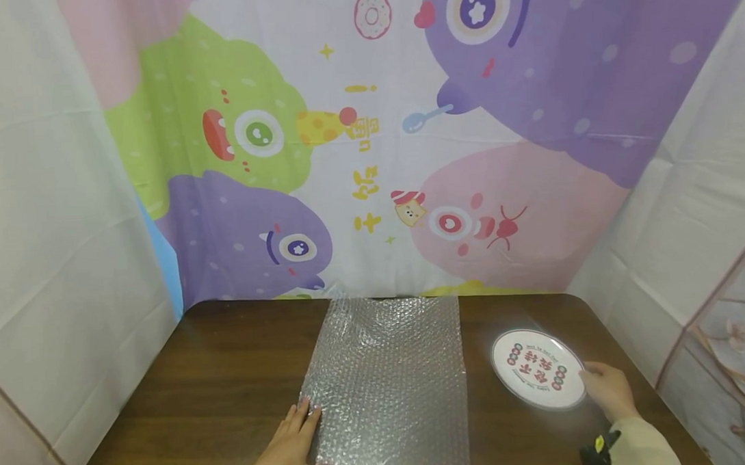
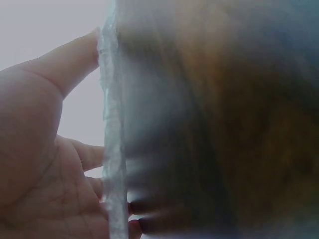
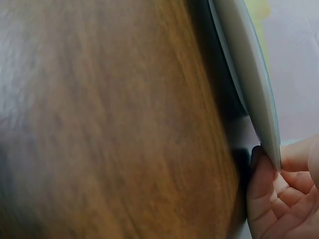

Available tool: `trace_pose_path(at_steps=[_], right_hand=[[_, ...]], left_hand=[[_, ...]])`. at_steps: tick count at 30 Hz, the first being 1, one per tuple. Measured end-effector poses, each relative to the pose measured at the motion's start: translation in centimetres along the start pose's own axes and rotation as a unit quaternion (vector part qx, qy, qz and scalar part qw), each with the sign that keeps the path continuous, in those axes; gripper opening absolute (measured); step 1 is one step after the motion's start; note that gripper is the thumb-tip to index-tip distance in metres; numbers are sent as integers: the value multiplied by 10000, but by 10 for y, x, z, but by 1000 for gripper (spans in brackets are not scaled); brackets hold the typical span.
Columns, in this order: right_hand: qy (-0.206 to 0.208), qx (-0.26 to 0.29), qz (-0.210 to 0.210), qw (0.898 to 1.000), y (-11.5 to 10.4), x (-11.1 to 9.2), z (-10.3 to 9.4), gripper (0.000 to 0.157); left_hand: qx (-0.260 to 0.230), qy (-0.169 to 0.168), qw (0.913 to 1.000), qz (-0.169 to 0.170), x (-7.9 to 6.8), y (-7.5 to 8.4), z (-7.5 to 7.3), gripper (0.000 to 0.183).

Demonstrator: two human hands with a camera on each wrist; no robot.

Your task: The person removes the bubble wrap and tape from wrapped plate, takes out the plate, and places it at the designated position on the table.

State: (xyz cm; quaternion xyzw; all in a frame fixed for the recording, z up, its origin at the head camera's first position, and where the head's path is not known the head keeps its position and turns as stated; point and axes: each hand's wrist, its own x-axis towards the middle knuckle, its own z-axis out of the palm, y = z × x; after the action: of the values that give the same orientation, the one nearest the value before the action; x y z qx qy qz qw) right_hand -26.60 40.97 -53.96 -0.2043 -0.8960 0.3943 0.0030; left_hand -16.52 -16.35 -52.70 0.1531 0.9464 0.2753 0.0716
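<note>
A sheet of clear bubble wrap (image 1: 390,382) lies down the middle of the dark wooden table, reaching to the back edge. My left hand (image 1: 287,444) rests at its left edge, fingers stretched forward and thumb out over the wrap. In the left wrist view, the wrap's edge (image 2: 112,124) runs in front of the fingertips. Over the right side of the table, my right hand (image 1: 608,388) pinches a round white plate (image 1: 537,370) with red and green print by its right rim. The right wrist view shows the plate edge-on (image 3: 254,74), between thumb and fingers, raised off the wood.
The brown table (image 1: 229,374) ends at a cloth backdrop (image 1: 373,260) with cartoon monsters. White cloth walls (image 1: 58,236) stand on the left and right. A black wrist mount (image 1: 596,454) sits at my right sleeve.
</note>
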Motion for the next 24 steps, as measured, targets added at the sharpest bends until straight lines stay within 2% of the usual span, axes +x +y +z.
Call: trace_pose_path(at_steps=[13,24], right_hand=[[-2,-208,26,9998,-5,-5,-2,53],[347,-290,110,9989,-13,-10,-2,53]], left_hand=[[-216,-32,9998,-23,-2,1,-1,101],[-670,-217,9965,-446,-3,3,-2,104]])
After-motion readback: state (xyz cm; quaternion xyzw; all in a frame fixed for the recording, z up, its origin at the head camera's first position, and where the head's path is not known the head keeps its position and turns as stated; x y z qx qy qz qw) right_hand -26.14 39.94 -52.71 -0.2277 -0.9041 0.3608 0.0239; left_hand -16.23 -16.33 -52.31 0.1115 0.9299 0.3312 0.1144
